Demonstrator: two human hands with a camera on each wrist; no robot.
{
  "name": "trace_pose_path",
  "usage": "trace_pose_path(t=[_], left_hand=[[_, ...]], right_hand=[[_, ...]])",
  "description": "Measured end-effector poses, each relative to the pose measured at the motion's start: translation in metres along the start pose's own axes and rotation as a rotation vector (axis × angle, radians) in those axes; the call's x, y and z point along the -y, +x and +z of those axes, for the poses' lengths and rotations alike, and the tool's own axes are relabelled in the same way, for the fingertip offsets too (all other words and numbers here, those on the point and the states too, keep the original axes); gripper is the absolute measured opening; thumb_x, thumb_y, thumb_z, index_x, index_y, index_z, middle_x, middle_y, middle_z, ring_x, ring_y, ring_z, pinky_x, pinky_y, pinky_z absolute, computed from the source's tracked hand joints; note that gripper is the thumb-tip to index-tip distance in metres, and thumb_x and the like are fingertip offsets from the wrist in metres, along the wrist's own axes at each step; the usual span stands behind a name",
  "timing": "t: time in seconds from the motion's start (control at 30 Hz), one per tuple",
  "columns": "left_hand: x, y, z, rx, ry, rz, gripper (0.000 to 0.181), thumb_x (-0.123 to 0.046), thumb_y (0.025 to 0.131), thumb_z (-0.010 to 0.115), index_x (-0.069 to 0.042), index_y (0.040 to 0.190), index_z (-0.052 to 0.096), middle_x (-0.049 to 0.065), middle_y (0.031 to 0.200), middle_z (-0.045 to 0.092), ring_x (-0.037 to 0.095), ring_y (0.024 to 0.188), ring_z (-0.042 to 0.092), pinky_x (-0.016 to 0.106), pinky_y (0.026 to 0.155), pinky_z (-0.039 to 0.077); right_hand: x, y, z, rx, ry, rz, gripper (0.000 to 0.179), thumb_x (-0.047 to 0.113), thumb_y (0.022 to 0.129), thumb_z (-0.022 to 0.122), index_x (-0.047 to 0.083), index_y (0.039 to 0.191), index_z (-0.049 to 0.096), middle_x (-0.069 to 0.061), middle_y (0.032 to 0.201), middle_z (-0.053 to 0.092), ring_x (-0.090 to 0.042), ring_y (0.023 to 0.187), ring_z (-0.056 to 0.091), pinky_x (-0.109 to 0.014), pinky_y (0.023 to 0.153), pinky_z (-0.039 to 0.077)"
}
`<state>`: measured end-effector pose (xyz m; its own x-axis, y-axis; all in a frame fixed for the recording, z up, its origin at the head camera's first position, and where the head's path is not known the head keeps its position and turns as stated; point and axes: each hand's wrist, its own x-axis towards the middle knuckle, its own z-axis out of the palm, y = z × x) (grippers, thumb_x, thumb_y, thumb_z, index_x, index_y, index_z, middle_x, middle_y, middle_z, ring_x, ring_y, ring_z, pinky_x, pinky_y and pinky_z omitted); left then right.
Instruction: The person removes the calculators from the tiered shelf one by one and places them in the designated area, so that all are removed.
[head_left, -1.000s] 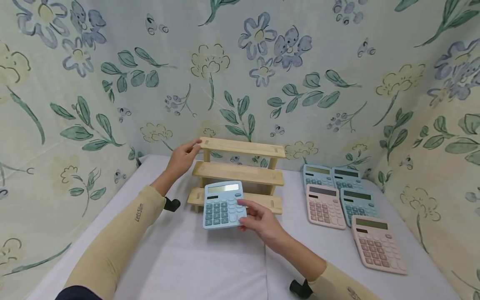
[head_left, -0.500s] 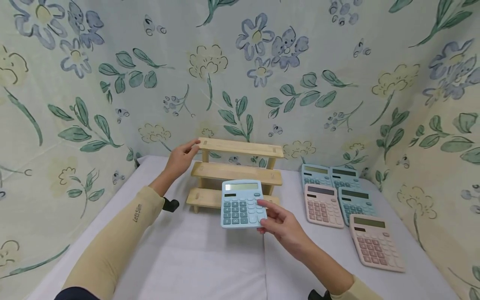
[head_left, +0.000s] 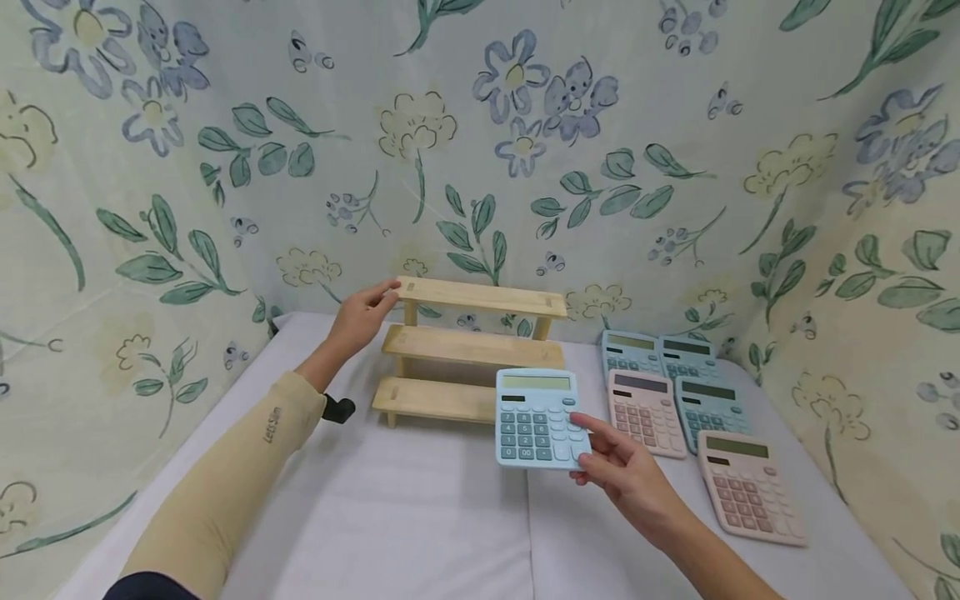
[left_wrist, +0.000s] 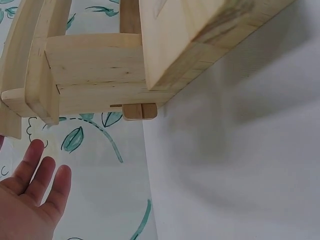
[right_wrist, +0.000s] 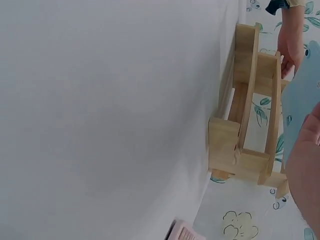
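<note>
In the head view, my right hand grips a light blue calculator by its right edge, thumb over the keys' side. The calculator is raised in front of a three-tier wooden shelf and overlaps the right end of the lowest board. My left hand has its fingertips at the left end of the top board. In the left wrist view, several of its fingers stretch out straight beside the shelf; its thumb is hidden there. The right wrist view shows the calculator's blue back.
On the right of the white-covered table lie several calculators: blue ones such as the nearer one, a pink one beside it and another pink one nearer the front. A floral cloth hangs close behind the shelf.
The right hand has carried the blue calculator rightward from in front of the shelf's lowest board, past its middle to its right end. The left hand has stayed at the top board.
</note>
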<state>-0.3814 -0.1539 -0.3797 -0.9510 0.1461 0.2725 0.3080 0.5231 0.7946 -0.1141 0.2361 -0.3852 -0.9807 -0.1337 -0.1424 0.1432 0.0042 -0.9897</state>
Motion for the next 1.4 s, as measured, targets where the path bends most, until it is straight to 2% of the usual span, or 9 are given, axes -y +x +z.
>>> trace_pose_path(t=[0.2, 0.37, 0.63, 0.87, 1.03, 1.2, 1.4], left_hand=[[0.001, 0.0, -0.001, 0.009, 0.017, 0.014, 0.049, -0.053, 0.103, 0.049, -0.032, 0.148, 0.052, 0.012, 0.132, 0.063, 0.029, 0.114, 0.058, 0.046, 0.086, 0.047], [0.005, 0.002, -0.002, 0.004, 0.019, 0.016, 0.05, -0.055, 0.102, 0.049, -0.033, 0.147, 0.053, 0.013, 0.133, 0.063, 0.029, 0.116, 0.058, 0.048, 0.088, 0.048], [0.008, 0.002, 0.0, 0.006, 0.017, 0.001, 0.05, -0.056, 0.102, 0.047, -0.035, 0.147, 0.052, 0.013, 0.135, 0.062, 0.029, 0.116, 0.058, 0.046, 0.086, 0.048], [0.006, 0.001, 0.0, 0.004, 0.008, 0.002, 0.051, -0.055, 0.102, 0.048, -0.033, 0.148, 0.052, 0.013, 0.139, 0.059, 0.03, 0.12, 0.057, 0.051, 0.092, 0.048], [0.005, 0.003, -0.001, 0.005, 0.011, 0.009, 0.051, -0.055, 0.103, 0.047, -0.033, 0.148, 0.052, 0.014, 0.139, 0.06, 0.03, 0.119, 0.057, 0.048, 0.089, 0.048], [0.003, 0.003, -0.001, 0.011, 0.003, 0.004, 0.052, -0.057, 0.102, 0.048, -0.033, 0.148, 0.052, 0.012, 0.139, 0.06, 0.029, 0.119, 0.057, 0.048, 0.089, 0.048], [0.002, 0.003, -0.001, 0.014, 0.0, 0.004, 0.052, -0.057, 0.102, 0.048, -0.033, 0.148, 0.052, 0.012, 0.14, 0.059, 0.029, 0.12, 0.057, 0.048, 0.09, 0.048]], right_hand=[[-0.003, -0.017, -0.017, -0.05, -0.021, 0.014, 0.066, 0.014, 0.098, 0.066, 0.008, 0.156, 0.035, -0.01, 0.134, 0.054, -0.019, 0.103, 0.065, -0.026, 0.086, 0.057], [-0.006, -0.029, -0.028, -0.096, -0.041, 0.044, 0.065, 0.014, 0.098, 0.065, 0.009, 0.156, 0.035, -0.01, 0.14, 0.052, -0.021, 0.104, 0.065, -0.029, 0.086, 0.057], [-0.013, -0.049, -0.046, -0.187, -0.07, 0.144, 0.07, 0.02, 0.096, 0.069, 0.016, 0.157, 0.036, -0.013, 0.148, 0.046, -0.027, 0.11, 0.063, -0.037, 0.092, 0.056], [-0.026, -0.066, -0.078, -0.163, -0.061, 0.244, 0.071, 0.02, 0.099, 0.065, 0.019, 0.16, 0.029, -0.005, 0.145, 0.046, -0.025, 0.113, 0.061, -0.038, 0.098, 0.053], [-0.037, -0.076, -0.097, -0.191, -0.057, 0.314, 0.07, 0.02, 0.097, 0.068, 0.029, 0.158, 0.035, -0.002, 0.151, 0.041, -0.023, 0.116, 0.059, -0.04, 0.102, 0.052], [-0.046, -0.082, -0.114, -0.175, -0.056, 0.327, 0.067, 0.02, 0.097, 0.068, 0.036, 0.155, 0.039, -0.003, 0.147, 0.05, -0.024, 0.117, 0.06, -0.043, 0.102, 0.051], [-0.055, -0.088, -0.133, -0.155, -0.034, 0.351, 0.064, 0.021, 0.099, 0.065, 0.039, 0.154, 0.039, -0.002, 0.153, 0.042, -0.021, 0.12, 0.059, -0.044, 0.104, 0.05]])
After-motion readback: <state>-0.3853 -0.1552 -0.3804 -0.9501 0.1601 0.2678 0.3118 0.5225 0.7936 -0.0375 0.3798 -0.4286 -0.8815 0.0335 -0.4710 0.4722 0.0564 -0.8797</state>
